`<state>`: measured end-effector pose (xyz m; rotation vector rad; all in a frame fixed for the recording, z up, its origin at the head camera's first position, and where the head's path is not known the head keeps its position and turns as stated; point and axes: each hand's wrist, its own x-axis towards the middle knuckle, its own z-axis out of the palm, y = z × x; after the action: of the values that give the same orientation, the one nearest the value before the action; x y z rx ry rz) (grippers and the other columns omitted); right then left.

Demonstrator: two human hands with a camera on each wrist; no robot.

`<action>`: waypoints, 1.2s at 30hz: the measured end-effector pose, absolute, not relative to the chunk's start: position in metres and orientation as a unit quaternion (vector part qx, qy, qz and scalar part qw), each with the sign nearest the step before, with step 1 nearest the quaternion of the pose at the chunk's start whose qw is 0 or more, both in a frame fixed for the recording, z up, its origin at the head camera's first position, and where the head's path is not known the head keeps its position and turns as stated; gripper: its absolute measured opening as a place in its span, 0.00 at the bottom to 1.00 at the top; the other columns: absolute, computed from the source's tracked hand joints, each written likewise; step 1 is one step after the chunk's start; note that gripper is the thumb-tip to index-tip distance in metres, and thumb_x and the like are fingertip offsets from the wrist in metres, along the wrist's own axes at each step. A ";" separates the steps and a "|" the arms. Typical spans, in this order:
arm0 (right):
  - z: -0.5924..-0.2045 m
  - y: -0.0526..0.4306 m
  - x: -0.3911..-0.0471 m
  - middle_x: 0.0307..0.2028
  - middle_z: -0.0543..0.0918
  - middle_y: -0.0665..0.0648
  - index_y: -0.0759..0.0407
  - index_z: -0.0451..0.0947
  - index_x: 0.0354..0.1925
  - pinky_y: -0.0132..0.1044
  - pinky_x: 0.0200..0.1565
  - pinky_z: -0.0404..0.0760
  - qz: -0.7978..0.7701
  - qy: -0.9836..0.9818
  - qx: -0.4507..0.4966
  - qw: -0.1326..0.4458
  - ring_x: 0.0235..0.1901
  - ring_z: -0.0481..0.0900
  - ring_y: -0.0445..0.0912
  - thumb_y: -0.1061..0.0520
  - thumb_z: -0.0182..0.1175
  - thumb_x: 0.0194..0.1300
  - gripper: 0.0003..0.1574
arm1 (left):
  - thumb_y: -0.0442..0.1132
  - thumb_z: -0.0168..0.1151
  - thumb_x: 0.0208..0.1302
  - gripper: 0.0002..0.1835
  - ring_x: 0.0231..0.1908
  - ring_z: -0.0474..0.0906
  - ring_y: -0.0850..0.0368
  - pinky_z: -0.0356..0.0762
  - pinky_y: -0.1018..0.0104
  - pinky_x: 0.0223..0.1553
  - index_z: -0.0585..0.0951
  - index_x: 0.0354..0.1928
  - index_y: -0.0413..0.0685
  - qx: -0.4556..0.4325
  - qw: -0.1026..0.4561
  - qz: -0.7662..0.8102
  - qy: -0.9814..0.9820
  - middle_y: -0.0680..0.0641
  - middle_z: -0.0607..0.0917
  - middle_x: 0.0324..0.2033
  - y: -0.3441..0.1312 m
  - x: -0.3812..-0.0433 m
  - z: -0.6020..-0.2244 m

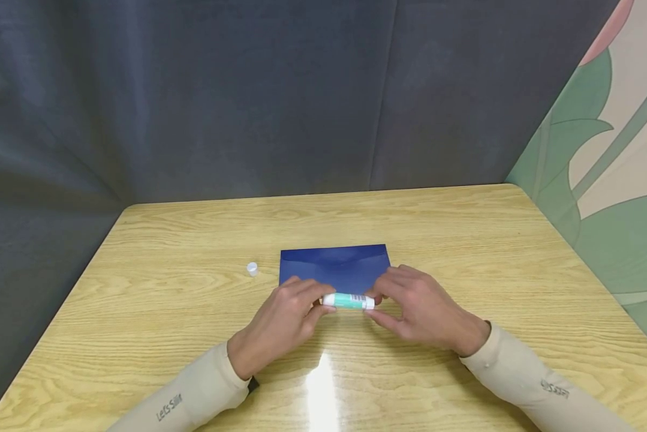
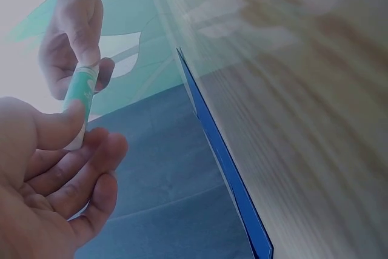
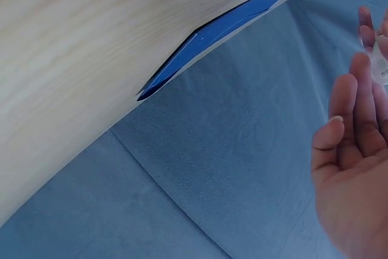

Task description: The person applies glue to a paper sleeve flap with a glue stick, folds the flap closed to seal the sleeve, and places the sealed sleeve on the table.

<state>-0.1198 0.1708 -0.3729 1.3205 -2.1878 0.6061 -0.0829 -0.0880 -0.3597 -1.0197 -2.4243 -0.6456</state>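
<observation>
A white and mint-green glue stick (image 1: 349, 301) lies level between my two hands, above the front edge of a dark blue envelope (image 1: 336, 264). With thumb and fingers, my left hand (image 1: 288, 315) pinches its white left end. The right hand (image 1: 423, 306) grips the other end, where a white band shows. In the left wrist view the glue stick (image 2: 80, 98) spans from one thumb to the other. On the table to the left of the envelope sits a small white cap (image 1: 252, 269). The envelope's flap side faces up, with its fold line along the far edge.
The wood-grain table (image 1: 166, 288) reaches back to a dark grey-blue curtain (image 1: 258, 102). At the right stands a panel (image 1: 620, 150) painted with green leaves. Light glares off the tabletop near the front.
</observation>
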 end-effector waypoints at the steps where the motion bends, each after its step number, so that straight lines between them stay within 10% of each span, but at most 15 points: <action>1: -0.373 0.171 -0.120 0.26 0.81 0.41 0.49 0.78 0.31 0.31 0.33 0.75 0.225 -0.803 0.487 0.258 0.26 0.74 0.37 0.52 0.74 0.52 0.12 | 0.37 0.75 0.54 0.10 0.24 0.72 0.68 0.74 0.72 0.33 0.86 0.39 0.46 -0.367 0.213 -0.235 -0.874 0.54 0.86 0.29 -0.088 -0.083 -0.360; 36: -0.369 0.173 -0.120 0.28 0.82 0.45 0.52 0.76 0.29 0.31 0.31 0.71 0.226 -0.783 0.499 0.293 0.27 0.74 0.37 0.48 0.62 0.69 0.14 | 0.42 0.64 0.67 0.06 0.25 0.65 0.67 0.65 0.72 0.34 0.82 0.38 0.47 -0.349 0.160 -0.233 -0.894 0.57 0.74 0.25 -0.087 -0.081 -0.358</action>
<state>-0.1203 0.1726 -0.3693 1.3290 -2.0861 0.6028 -0.0807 -0.0866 -0.3583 -0.9968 -2.5524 -0.6648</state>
